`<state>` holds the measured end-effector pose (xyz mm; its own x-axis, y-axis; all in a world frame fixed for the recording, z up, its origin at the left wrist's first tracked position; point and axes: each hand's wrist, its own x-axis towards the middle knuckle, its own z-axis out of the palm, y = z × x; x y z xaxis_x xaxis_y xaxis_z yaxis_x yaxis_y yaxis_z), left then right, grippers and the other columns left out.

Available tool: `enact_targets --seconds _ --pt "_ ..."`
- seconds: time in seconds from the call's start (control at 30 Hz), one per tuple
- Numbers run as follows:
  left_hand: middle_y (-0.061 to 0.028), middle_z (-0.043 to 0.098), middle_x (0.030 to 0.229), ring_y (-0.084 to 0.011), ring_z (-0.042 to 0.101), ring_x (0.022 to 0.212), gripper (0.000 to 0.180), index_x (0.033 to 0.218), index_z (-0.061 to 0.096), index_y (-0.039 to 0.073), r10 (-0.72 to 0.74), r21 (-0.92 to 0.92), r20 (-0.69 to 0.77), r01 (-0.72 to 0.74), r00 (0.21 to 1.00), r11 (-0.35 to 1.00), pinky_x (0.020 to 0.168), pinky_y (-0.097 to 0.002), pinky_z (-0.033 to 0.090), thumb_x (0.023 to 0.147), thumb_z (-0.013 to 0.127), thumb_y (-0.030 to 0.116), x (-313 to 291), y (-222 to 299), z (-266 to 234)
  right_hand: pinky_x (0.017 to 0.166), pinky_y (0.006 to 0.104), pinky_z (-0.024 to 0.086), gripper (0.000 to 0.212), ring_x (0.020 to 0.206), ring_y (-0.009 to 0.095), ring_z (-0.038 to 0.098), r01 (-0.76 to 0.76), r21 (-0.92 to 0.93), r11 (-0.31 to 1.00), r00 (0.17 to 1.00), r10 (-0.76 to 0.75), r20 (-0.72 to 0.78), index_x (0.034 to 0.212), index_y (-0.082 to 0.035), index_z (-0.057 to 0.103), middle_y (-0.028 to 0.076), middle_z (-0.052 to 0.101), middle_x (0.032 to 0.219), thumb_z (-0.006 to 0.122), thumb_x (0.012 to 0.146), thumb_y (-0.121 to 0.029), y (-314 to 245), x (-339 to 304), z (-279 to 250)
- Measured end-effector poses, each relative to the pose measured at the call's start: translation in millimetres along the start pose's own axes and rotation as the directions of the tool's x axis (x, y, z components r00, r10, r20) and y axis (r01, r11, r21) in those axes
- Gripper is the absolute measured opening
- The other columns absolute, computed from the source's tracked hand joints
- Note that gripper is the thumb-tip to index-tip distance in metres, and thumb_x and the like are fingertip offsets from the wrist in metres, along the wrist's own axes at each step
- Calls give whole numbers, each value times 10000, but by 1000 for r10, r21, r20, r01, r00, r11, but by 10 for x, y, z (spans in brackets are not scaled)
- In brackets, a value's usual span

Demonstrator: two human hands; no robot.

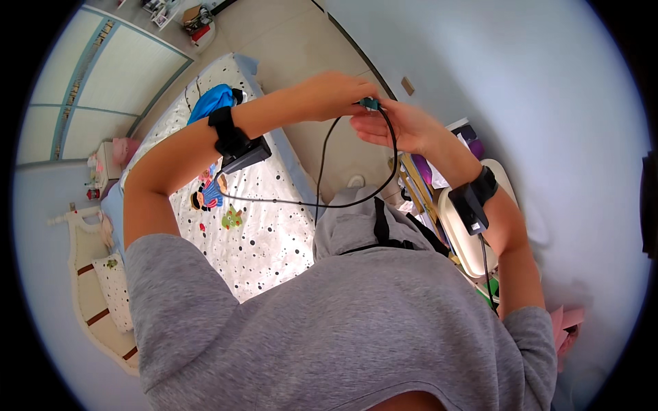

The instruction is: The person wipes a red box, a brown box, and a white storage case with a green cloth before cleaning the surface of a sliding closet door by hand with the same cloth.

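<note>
Two hands are up in front of the chest, one black cable between them, one small teal plug at its end. The left hand (339, 92) comes in from above, fingers (363, 92) curled down and pinching the plug (370, 103) at its top. The right hand (397, 127) sits just beside it, palm up, fingers (367, 130) loosely spread below the plug; whether they touch it, I cannot tell. The plug lies right at the tips of both hands, between them. From there the cable (329, 147) drops in two strands: one falls straight down, the other loops round to the right and back across the chest.

Two black wrist units, one on each forearm: the left one (236, 144) and the right one (473, 198), the latter with its own thin wire running down the arm.

Below, one bed (260, 233) with a spotted white sheet, one blue cloth (212, 99) at its far end.
</note>
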<state>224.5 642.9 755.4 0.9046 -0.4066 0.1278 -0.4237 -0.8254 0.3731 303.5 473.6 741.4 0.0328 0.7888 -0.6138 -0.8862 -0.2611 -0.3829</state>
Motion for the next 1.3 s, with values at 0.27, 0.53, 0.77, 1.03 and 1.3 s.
enact_targets --seconds 0.27,0.53,0.77,1.03,1.3 --pt "-73 605 774 -142 585 710 87 833 544 8 -300 -596 88 291 950 749 659 -250 473 774 591 51 -188 -47 -204 905 328 413 435 1009 228 530 399 -242 885 902 -331 277 1171 60 380 195 528 1081 382 904 -283 150 -173 81" --pt "-62 595 789 -121 580 739 65 812 531 -10 -474 -823 198 408 858 395 692 -254 488 800 566 43 -297 -173 -199 598 227 446 411 640 148 565 324 -277 905 929 -248 276 1074 -1 445 85 585 783 377 902 -368 188 -10 -186" --pt "-43 600 763 -96 563 708 99 768 529 16 -419 -613 220 459 881 644 646 -216 441 763 612 71 -409 -300 -16 456 213 320 278 453 98 398 428 -429 795 886 -462 29 740 -45 503 1 428 558 408 887 -261 119 -35 -114" --pt "-47 614 753 -77 552 703 138 733 527 40 -455 -338 615 737 643 585 628 -223 429 714 652 97 -717 -137 502 487 231 353 254 506 117 432 457 -223 861 886 -463 25 721 -35 515 19 460 564 447 858 -239 -121 -227 -19" --pt "-34 597 730 -87 560 716 116 777 517 40 -503 -481 333 603 797 636 665 -236 444 746 613 96 -336 -363 64 453 238 329 247 411 99 371 92 -568 818 996 -65 68 759 -37 511 3 414 486 457 841 -264 -93 -71 -100"
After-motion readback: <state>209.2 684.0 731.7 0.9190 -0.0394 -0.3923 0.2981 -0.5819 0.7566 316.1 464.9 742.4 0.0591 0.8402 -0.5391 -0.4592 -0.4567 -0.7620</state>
